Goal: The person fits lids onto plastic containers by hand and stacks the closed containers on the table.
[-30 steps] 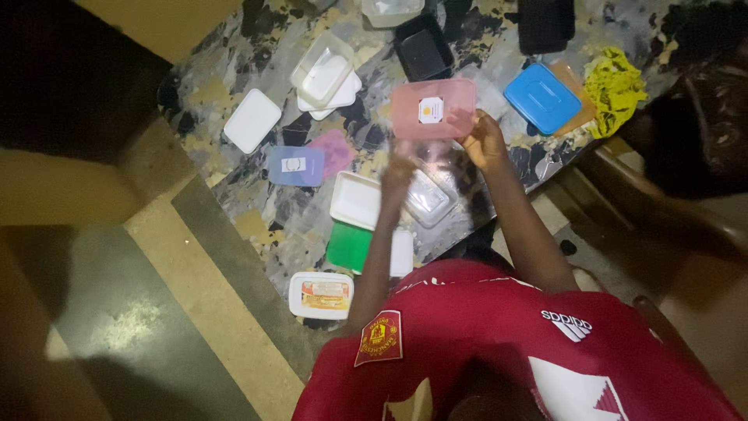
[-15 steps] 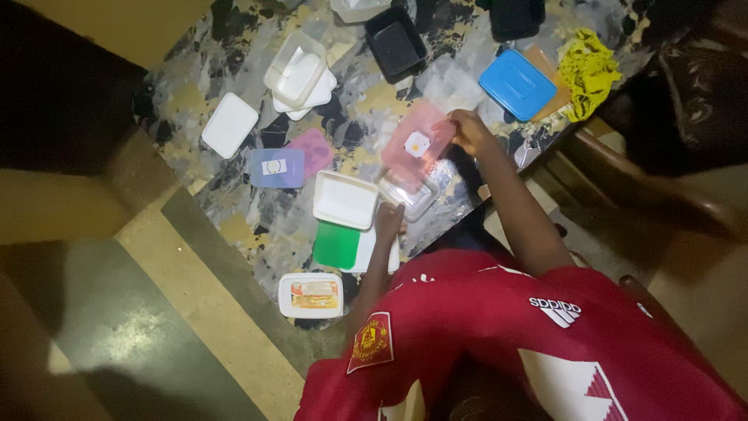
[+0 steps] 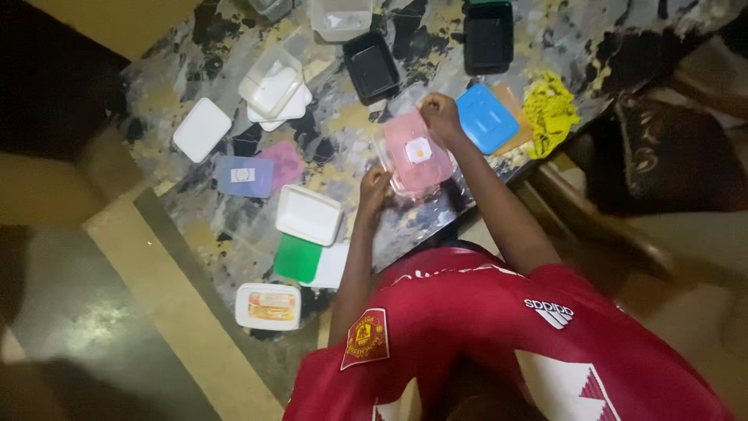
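A: What is the biggest thing here?
B: The marbled table [image 3: 234, 210]. On it a pink lid [image 3: 418, 153] lies over a clear container [image 3: 389, 168], near the middle.
A: And around it?
B: A blue lid [image 3: 485, 117] at two o'clock, a black tray [image 3: 371, 66] at eleven, a white lid [image 3: 308, 214] at eight.
A: The hands?
B: The right hand [image 3: 439, 113] pinches the pink lid's far edge. The left hand [image 3: 375, 189] presses curled fingers against the container's near corner.
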